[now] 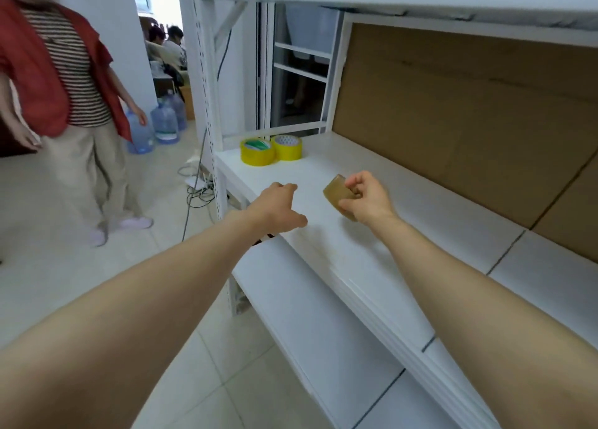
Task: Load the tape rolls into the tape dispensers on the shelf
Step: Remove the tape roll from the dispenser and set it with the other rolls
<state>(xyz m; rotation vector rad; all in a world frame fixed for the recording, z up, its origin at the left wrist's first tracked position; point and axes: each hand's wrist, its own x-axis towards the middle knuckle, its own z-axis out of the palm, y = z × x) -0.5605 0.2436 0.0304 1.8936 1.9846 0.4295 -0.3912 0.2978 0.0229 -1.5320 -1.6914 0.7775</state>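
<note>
The right hand (367, 198) pinches a brown tape roll (339, 197) between thumb and curled fingers, above the white shelf (404, 215). The left hand (278, 207), beside it, is loosely open and empty. Beyond the fingertips, 2 yellow tape rolls (270, 150) touch at the shelf's far end. Cardboard (469, 111) backs the shelf. Left, a standing person (64, 105) and water jugs (165, 122) occupy the tiled floor (64, 266).

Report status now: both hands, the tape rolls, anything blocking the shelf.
Right hand holds brown tape roll. Left hand empty, open. Two yellow tape rolls on shelf. No dispenser visible; nothing blocking.
</note>
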